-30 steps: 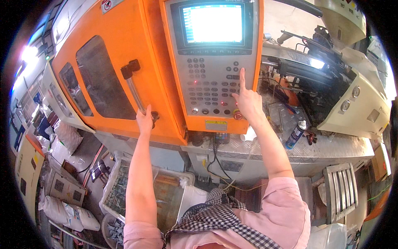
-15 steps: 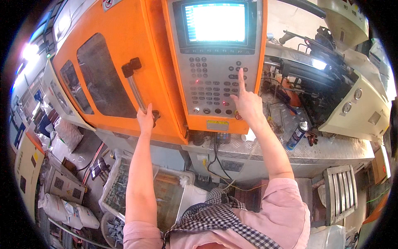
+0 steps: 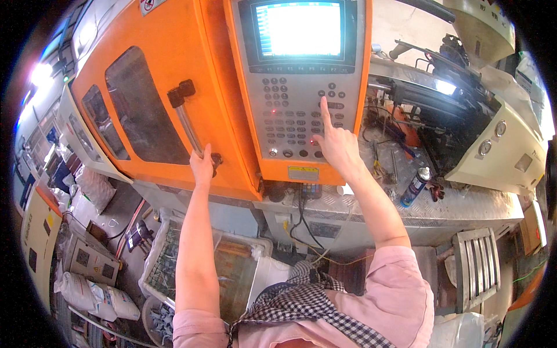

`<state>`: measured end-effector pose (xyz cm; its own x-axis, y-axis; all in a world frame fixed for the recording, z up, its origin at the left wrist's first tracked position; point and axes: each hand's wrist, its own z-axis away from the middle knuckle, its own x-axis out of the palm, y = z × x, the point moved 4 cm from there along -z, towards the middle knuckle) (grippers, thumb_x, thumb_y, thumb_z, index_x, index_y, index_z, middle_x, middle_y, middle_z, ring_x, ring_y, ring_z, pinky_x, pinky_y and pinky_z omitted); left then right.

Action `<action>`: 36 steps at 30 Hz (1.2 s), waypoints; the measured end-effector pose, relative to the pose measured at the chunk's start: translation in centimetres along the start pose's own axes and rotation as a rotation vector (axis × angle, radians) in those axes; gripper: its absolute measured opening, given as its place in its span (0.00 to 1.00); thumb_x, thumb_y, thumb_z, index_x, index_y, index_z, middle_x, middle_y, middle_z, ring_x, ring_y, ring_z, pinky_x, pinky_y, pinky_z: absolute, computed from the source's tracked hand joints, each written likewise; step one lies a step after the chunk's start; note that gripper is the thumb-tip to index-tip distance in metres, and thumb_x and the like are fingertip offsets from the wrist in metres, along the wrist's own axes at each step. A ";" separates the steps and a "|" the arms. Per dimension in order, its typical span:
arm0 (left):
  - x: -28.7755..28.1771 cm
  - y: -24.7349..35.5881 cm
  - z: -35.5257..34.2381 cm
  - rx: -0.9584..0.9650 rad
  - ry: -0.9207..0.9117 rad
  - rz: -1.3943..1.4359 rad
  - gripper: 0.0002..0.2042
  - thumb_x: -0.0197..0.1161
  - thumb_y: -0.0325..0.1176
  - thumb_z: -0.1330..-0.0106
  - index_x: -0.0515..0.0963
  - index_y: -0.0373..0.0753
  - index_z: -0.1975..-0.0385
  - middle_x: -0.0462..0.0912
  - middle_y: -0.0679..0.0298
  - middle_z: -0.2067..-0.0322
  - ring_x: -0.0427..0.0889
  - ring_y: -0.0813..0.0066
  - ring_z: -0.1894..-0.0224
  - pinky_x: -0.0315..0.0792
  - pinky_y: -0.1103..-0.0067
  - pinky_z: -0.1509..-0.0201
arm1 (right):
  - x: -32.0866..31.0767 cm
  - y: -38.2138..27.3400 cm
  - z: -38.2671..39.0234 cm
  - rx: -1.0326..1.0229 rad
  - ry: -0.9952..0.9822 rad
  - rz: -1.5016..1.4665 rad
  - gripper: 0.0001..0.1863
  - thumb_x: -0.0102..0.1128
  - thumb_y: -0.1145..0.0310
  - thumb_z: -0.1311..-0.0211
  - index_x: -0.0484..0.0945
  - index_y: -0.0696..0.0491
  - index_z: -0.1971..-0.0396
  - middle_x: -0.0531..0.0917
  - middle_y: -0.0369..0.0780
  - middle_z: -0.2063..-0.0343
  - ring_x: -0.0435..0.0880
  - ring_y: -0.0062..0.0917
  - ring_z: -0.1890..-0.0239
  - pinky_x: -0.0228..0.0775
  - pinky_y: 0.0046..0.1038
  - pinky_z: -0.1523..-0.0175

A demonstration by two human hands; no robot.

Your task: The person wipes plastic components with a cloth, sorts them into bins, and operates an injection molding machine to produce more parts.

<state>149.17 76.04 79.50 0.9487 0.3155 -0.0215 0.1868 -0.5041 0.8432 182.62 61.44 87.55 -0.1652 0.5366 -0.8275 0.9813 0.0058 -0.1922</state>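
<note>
My left hand (image 3: pixel 201 167) is wrapped round the lower end of a metal bar handle (image 3: pixel 188 124) with black end mounts. That handle sits on the orange door (image 3: pixel 212 81) of a large machine, which has dark windows. My right hand (image 3: pixel 341 148) is raised in front of the grey control panel (image 3: pixel 304 98), holding nothing. Its index finger points up with the tip at a key just below the arrow-like key cluster, the thumb spreads to the left, and the other fingers are curled. Above the keys glows a bright screen (image 3: pixel 299 29), too washed out to read.
A spray can (image 3: pixel 415 187) stands on the metal ledge (image 3: pixel 464 203) at right, beside tools. Below the door is a white-rimmed crate (image 3: pixel 152 255). Cables (image 3: pixel 301 223) hang under the panel. Sacks (image 3: pixel 98 296) lie at left, and a slatted metal frame (image 3: pixel 477 269) leans at right.
My right index fingertip has moved left and slightly down across the keys. My left hand keeps its hold on the handle.
</note>
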 end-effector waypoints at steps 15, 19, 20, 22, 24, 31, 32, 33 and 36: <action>0.0 1.1 0.7 -0.078 -0.030 -0.029 0.12 0.58 0.38 0.37 0.68 0.36 0.74 0.67 0.68 0.87 0.66 0.80 0.85 0.60 0.80 0.80 | -0.3 0.2 -0.3 0.027 -0.005 0.033 0.49 0.57 0.60 0.44 0.29 0.49 0.34 0.80 0.50 0.83 0.80 0.43 0.79 0.73 0.38 0.71; 0.0 0.5 0.3 -0.022 0.011 -0.020 0.11 0.58 0.35 0.37 0.66 0.37 0.76 0.65 0.70 0.89 0.63 0.82 0.89 0.57 0.81 0.87 | -0.4 0.2 -0.4 0.035 -0.009 0.041 0.49 0.57 0.60 0.44 0.29 0.50 0.34 0.79 0.49 0.83 0.80 0.43 0.80 0.74 0.37 0.71; 0.0 0.5 0.3 -0.021 0.013 -0.026 0.11 0.58 0.35 0.37 0.66 0.37 0.76 0.65 0.70 0.89 0.63 0.82 0.89 0.57 0.81 0.87 | -0.3 0.3 -0.4 0.030 -0.001 0.042 0.49 0.57 0.60 0.44 0.29 0.50 0.34 0.79 0.49 0.83 0.80 0.43 0.80 0.74 0.37 0.72; 0.0 0.4 0.3 -0.031 0.000 -0.005 0.11 0.58 0.35 0.37 0.66 0.37 0.76 0.65 0.70 0.89 0.64 0.82 0.89 0.57 0.81 0.87 | -0.2 0.4 -0.5 0.026 0.015 0.054 0.50 0.58 0.60 0.44 0.29 0.51 0.34 0.79 0.49 0.84 0.80 0.43 0.80 0.73 0.37 0.72; 0.2 0.6 0.5 -0.051 -0.011 0.002 0.11 0.58 0.35 0.37 0.66 0.37 0.76 0.66 0.69 0.89 0.64 0.82 0.89 0.57 0.81 0.87 | 0.1 0.6 -0.5 0.025 0.029 0.070 0.50 0.58 0.60 0.45 0.30 0.51 0.34 0.79 0.49 0.84 0.80 0.43 0.81 0.73 0.37 0.73; -0.1 0.2 0.2 0.015 0.009 -0.022 0.12 0.58 0.35 0.37 0.66 0.37 0.76 0.66 0.70 0.89 0.64 0.82 0.89 0.57 0.81 0.87 | 0.2 0.5 -0.7 0.004 0.068 0.086 0.51 0.60 0.60 0.46 0.31 0.52 0.34 0.78 0.48 0.86 0.80 0.42 0.82 0.73 0.36 0.73; 0.0 0.3 0.2 0.036 0.015 -0.039 0.12 0.58 0.35 0.37 0.67 0.37 0.76 0.66 0.70 0.89 0.64 0.83 0.89 0.57 0.81 0.87 | 0.2 0.7 -0.6 0.001 0.072 0.093 0.51 0.60 0.60 0.46 0.31 0.52 0.34 0.78 0.48 0.86 0.80 0.42 0.82 0.73 0.36 0.73; 0.1 0.2 0.2 0.012 0.009 -0.026 0.12 0.58 0.36 0.37 0.67 0.37 0.77 0.66 0.70 0.89 0.64 0.83 0.89 0.57 0.81 0.86 | 0.3 0.7 -0.6 -0.002 0.072 0.097 0.51 0.60 0.60 0.46 0.31 0.52 0.34 0.78 0.48 0.86 0.80 0.42 0.82 0.73 0.36 0.74; 0.1 0.1 0.3 -0.020 -0.004 -0.006 0.12 0.59 0.36 0.37 0.67 0.36 0.77 0.66 0.69 0.89 0.64 0.83 0.88 0.58 0.80 0.85 | 0.3 0.7 -0.5 -0.013 0.075 0.103 0.51 0.60 0.60 0.46 0.31 0.52 0.34 0.78 0.48 0.86 0.80 0.42 0.82 0.73 0.36 0.74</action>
<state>149.38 75.81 79.40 0.9487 0.3150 -0.0284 0.1871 -0.4865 0.8534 183.32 62.04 87.49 -0.0561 0.5962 -0.8009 0.9940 -0.0423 -0.1011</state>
